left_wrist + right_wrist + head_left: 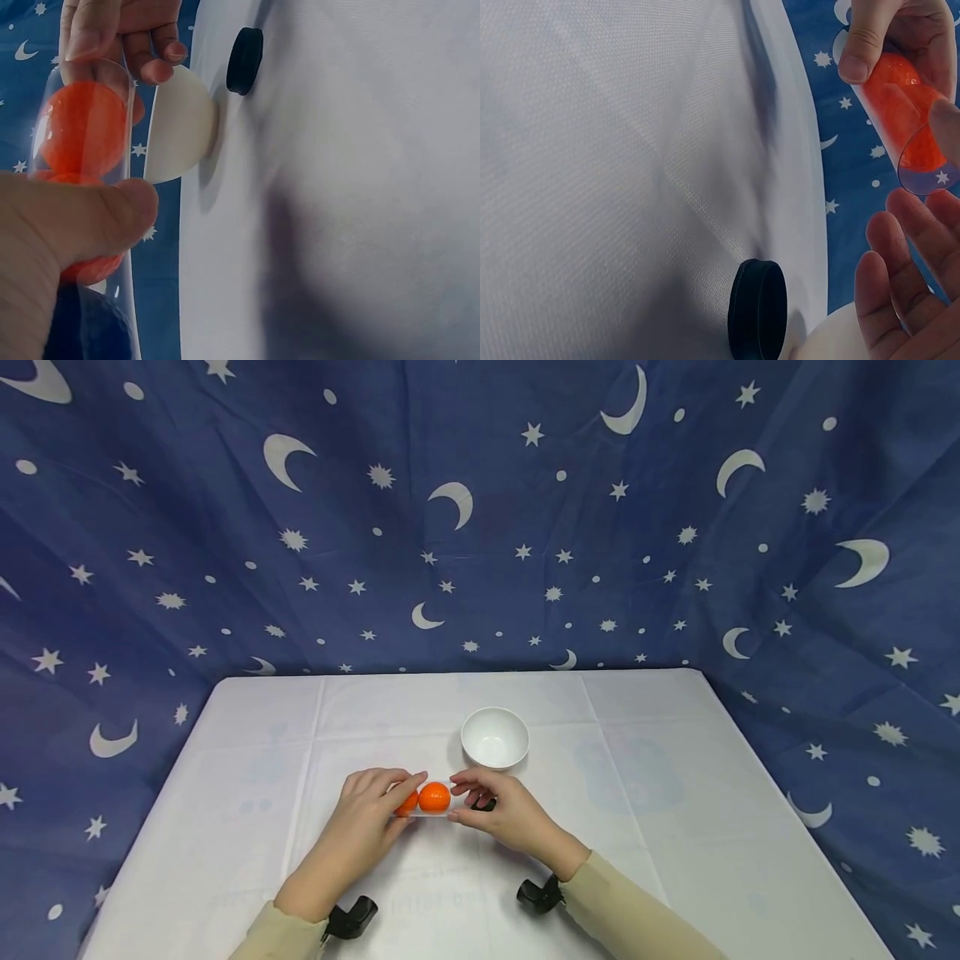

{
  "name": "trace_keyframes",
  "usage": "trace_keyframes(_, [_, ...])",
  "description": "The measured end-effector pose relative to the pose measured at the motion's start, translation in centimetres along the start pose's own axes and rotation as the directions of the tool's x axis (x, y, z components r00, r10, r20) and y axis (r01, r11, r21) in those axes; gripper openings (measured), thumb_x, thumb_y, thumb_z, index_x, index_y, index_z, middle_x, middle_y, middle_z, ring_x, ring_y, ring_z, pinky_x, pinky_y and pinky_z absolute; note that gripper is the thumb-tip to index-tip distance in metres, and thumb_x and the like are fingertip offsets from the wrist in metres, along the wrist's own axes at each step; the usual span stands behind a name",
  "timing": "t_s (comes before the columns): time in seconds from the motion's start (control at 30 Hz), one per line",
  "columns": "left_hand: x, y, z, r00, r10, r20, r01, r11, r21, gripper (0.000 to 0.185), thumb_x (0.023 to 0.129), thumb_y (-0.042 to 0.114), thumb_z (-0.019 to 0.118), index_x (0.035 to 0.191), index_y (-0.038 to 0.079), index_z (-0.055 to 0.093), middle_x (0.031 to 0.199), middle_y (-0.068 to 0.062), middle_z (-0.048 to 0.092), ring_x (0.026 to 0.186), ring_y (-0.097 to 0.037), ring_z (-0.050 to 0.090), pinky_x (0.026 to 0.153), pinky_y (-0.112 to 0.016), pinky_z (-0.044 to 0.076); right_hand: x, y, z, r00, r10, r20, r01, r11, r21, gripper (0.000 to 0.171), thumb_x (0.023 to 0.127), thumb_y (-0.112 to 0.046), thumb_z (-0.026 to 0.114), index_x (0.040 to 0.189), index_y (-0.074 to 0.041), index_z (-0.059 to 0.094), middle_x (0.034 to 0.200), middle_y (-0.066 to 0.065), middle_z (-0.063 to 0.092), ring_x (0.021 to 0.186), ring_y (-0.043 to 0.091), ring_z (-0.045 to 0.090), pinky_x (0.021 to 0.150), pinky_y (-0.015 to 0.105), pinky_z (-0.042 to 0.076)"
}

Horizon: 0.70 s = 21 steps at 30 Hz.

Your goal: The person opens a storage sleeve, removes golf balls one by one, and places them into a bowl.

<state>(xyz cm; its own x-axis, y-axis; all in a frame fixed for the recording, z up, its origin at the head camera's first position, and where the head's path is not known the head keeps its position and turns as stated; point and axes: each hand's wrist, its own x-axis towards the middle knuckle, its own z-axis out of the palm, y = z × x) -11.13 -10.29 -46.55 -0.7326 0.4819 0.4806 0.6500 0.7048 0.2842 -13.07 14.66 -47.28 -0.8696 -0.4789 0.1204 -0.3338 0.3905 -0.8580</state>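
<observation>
Left hand (372,806) comes in from lower left, forearm in a beige sleeve, palm down, fingers and thumb curled round a clear tube (90,150) held level just above the table middle; grasping it. Left wrist view: thumb pressed across the tube wall, orange balls (81,129) stacked inside, glossy, round, tinted through clear smooth plastic. Head view shows two balls, one half hidden by the left fingers, the other (434,797) plain between both hands. Right hand (501,810) enters from lower right, same beige sleeve, fingertips at the tube's open end; thumb looks to touch the rim in the right wrist view, other fingers spread and relaxed beside it, so firm grip or not: cannot tell. Black cap (758,309), round, matte, disc-shaped, lies on the table under the right hand, near the bowl. White bowl (495,737), smooth, round, sits upright just behind the right hand, apart from it. Table (675,827) is covered in white woven cloth with fold creases. Dark blue fabric backdrop (480,510) with white moons, stars and dots hangs behind and to both sides. A black wrist camera mount shows at each cuff.
</observation>
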Motion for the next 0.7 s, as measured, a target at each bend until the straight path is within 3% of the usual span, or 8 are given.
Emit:
trace_keyframes(0.23, [0.3, 0.1, -0.3, 1.0, 0.022, -0.014, -0.021, 0.998, 0.055, 0.061, 0.069, 0.014, 0.088, 0.125, 0.016, 0.065, 0.11, -0.003, 0.061, 0.103, -0.029, 0.054, 0.093, -0.047, 0.037, 0.2, 0.2, 0.2, 1.0, -0.009, -0.004, 0.009, 1.0, -0.007, 0.046, 0.083, -0.036, 0.076, 0.123, -0.017, 0.064, 0.107, -0.005, 0.067, 0.084, 0.011, 0.061, 0.074, 0.029, 0.052])
trace_keyframes(0.47, [0.4, 0.3, -0.5, 0.999, 0.028, -0.015, -0.026, 0.993, 0.114, 0.059, 0.069, 0.012, 0.087, 0.125, 0.015, 0.065, 0.108, -0.005, 0.061, 0.101, -0.03, 0.055, 0.092, -0.048, 0.037, 0.3, 0.6, 0.6, 1.0, -0.004, 0.004, 0.004, 1.0, 0.0, 0.049, 0.085, -0.034, 0.075, 0.127, -0.013, 0.062, 0.11, 0.003, 0.068, 0.083, 0.01, 0.061, 0.073, 0.028, 0.051])
trace_keyframes(0.7, [0.6, 0.6, -0.9, 1.0, 0.015, -0.008, -0.014, 0.989, 0.146, 0.062, 0.065, 0.01, 0.088, 0.123, 0.016, 0.066, 0.107, -0.007, 0.062, 0.1, -0.031, 0.055, 0.091, -0.048, 0.038, 0.3, 0.8, 1.0, 1.0, 0.019, -0.01, -0.019, 1.0, -0.019, 0.047, 0.086, -0.039, 0.072, 0.127, -0.021, 0.061, 0.103, -0.01, 0.066, 0.082, 0.01, 0.061, 0.072, 0.027, 0.052])
